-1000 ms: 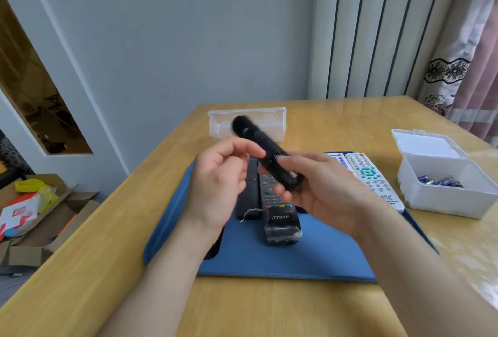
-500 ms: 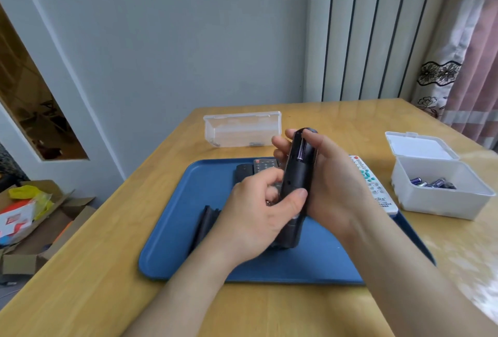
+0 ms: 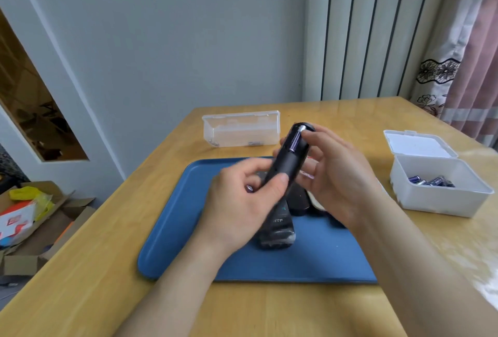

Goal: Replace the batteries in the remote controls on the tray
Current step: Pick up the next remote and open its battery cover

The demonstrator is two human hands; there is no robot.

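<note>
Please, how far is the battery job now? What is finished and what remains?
Done: the black remote has its back open, one battery showing inside. In hand: the left hand grips that remote while the right hand touches the battery's end with its fingers. Left: closing it, then the other remotes on the tray. More batteries lie in the white box.
</note>
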